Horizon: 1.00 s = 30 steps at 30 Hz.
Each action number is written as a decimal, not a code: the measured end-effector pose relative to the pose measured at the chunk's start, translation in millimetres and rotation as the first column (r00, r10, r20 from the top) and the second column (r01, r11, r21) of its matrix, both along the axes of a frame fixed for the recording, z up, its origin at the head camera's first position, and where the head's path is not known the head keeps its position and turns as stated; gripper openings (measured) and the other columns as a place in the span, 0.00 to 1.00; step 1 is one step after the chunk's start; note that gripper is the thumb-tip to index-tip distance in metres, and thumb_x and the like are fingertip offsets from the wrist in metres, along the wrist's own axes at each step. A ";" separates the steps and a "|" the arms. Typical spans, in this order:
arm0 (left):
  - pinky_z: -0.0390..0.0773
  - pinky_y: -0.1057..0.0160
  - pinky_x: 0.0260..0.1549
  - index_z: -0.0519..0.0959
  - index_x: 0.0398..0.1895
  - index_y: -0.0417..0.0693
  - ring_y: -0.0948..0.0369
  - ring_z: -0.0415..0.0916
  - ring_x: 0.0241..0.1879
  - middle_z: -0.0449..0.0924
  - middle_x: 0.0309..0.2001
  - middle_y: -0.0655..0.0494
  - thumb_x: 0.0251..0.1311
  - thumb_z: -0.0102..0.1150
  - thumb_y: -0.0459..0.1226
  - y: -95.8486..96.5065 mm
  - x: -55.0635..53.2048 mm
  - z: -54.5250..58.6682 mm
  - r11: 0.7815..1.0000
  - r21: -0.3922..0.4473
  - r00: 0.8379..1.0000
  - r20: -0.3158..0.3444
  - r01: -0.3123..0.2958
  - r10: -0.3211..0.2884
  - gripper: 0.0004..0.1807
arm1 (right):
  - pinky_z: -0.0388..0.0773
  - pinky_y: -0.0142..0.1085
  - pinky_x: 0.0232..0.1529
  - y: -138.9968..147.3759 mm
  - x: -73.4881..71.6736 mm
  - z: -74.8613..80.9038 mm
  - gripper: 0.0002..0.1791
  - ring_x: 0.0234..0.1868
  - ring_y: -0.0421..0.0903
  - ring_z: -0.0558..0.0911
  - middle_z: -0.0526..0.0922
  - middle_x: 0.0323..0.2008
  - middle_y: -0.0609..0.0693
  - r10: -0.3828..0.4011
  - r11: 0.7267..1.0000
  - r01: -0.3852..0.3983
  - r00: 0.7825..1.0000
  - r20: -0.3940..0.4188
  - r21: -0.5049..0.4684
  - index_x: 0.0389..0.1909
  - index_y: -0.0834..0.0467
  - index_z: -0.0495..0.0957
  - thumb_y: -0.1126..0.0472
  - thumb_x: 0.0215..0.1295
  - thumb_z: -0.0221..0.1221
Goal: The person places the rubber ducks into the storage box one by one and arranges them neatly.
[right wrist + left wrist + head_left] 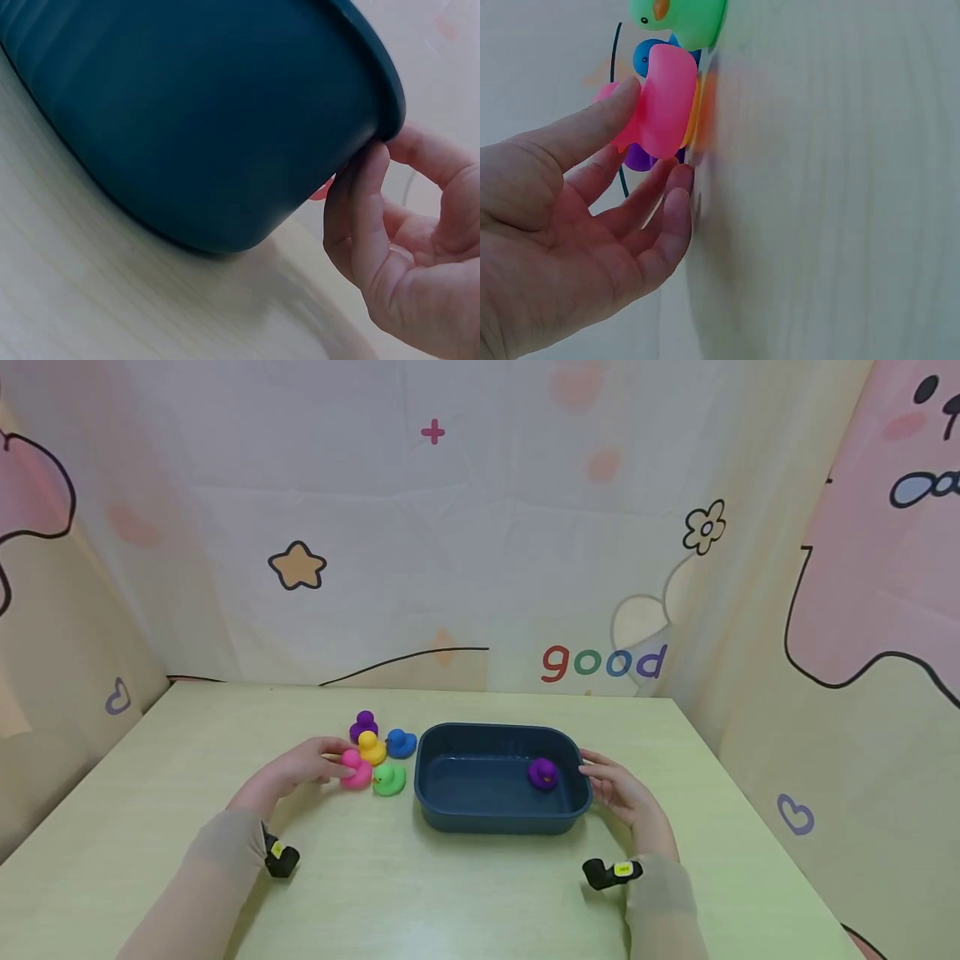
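Note:
My left hand [306,763] pinches a pink rubber duck [357,772] between thumb and fingers, as the left wrist view also shows. Close around that duck are a yellow duck [372,748], a green duck [389,780], a blue duck [402,743] and a purple duck [364,725]. To their right stands a dark blue bin [495,823], with another purple duck [543,774] inside it near the right end. My right hand [622,789] touches the bin's right end, its relaxed fingertips right at and under the rim in the right wrist view.
The pale wooden table [435,893] ends at a printed cloth backdrop [465,552], which continues along both sides. A small black device [282,857] is strapped to the left wrist and a similar black device [600,874] to the right.

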<state>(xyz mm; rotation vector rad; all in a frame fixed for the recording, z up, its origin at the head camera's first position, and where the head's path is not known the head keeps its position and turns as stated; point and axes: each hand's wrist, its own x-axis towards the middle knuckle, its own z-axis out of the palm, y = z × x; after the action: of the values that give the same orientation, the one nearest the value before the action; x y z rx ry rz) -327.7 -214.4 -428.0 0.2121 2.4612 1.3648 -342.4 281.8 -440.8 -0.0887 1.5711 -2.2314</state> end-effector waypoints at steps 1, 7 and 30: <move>0.77 0.58 0.50 0.66 0.66 0.33 0.46 0.70 0.56 0.65 0.66 0.33 0.62 0.63 0.39 -0.9 0.6 0.6 1.000 -0.009 1.000 -0.004 -0.006 0.006 0.32 | 0.81 0.24 0.34 -0.3 0.2 0.5 0.16 0.29 0.34 0.84 0.85 0.37 0.45 0.001 1.000 -0.001 1.000 -0.001 -0.005 0.57 0.58 0.65 0.73 0.73 0.42; 0.78 0.57 0.49 0.68 0.64 0.34 0.47 0.69 0.54 0.67 0.64 0.34 0.61 0.64 0.41 -3.5 3.4 3.7 0.993 -0.007 0.993 -0.006 -0.117 0.117 0.32 | 0.81 0.24 0.34 -1.2 1.9 2.4 0.15 0.29 0.35 0.84 0.85 0.37 0.46 -0.001 1.000 0.001 1.000 -0.003 -0.017 0.56 0.58 0.65 0.73 0.73 0.42; 0.76 0.66 0.40 0.63 0.66 0.30 0.50 0.67 0.51 0.66 0.61 0.35 0.59 0.67 0.45 -1.8 1.2 -4.6 0.915 0.041 0.915 0.049 -0.402 0.400 0.39 | 0.81 0.23 0.35 -0.4 2.0 0.3 0.27 0.30 0.34 0.84 0.85 0.38 0.45 0.003 1.000 -0.003 1.000 -0.017 0.001 0.72 0.66 0.52 0.72 0.73 0.43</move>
<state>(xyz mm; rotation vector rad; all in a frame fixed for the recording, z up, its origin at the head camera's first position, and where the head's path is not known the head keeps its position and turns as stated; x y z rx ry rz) -326.5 -216.2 -432.6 -0.3283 2.5307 1.5697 -340.5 281.4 -440.4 -0.1101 1.5793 -2.2330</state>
